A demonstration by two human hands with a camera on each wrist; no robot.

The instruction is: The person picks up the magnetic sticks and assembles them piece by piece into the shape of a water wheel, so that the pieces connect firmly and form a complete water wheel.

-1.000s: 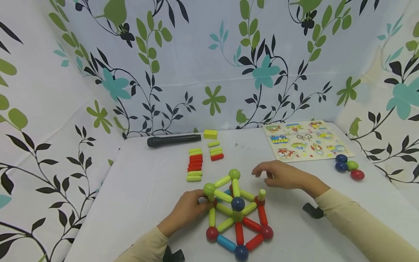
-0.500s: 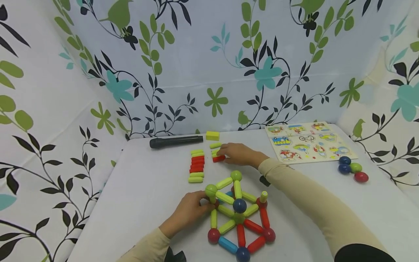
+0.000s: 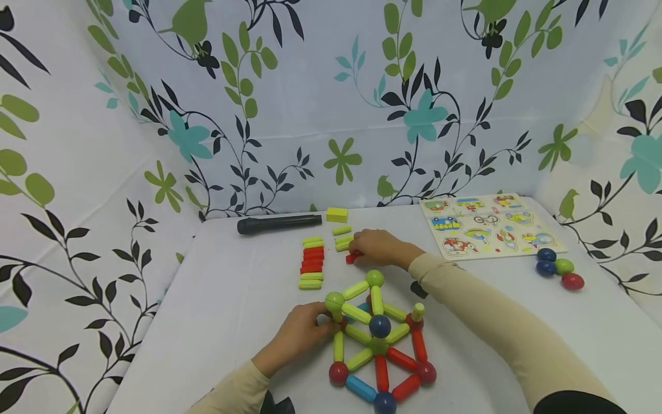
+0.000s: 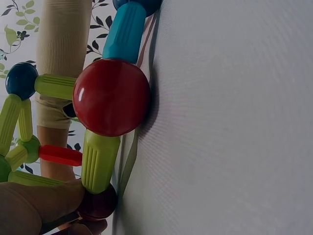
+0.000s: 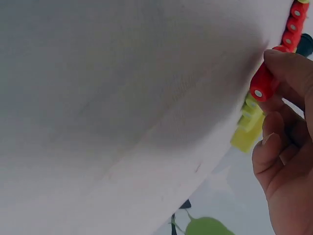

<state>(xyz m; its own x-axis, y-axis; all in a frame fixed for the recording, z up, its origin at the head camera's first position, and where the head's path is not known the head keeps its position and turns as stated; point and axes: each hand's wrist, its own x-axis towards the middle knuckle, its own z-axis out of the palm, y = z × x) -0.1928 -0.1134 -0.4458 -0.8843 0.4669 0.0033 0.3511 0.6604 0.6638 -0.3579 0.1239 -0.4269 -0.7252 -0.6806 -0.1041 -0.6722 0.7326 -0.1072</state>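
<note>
A magnetic ball-and-rod frame (image 3: pixel 379 345) of green, red and blue parts stands near the table's front. My left hand (image 3: pixel 299 338) grips it on its left side, fingers and thumb about a dark red ball (image 4: pixel 99 204) in the left wrist view. Beyond the frame, my right hand (image 3: pixel 381 248) pinches a red magnetic rod (image 5: pixel 264 81) between thumb and fingers. In the head view most of that rod is hidden by the hand. Beside it lie a few yellow-green rods (image 3: pixel 343 244).
A column of red and yellow-green rods (image 3: pixel 312 264) lies left of the right hand. Behind are a black microphone (image 3: pixel 279 223) and a yellow block (image 3: pixel 337 214). A picture board (image 3: pixel 491 227) and several loose balls (image 3: pixel 547 268) lie at right.
My right hand has moved left and away from me to the small rod group and taken hold of the red rod, now shifted slightly rightward. My left hand keeps its grip on the frame.
</note>
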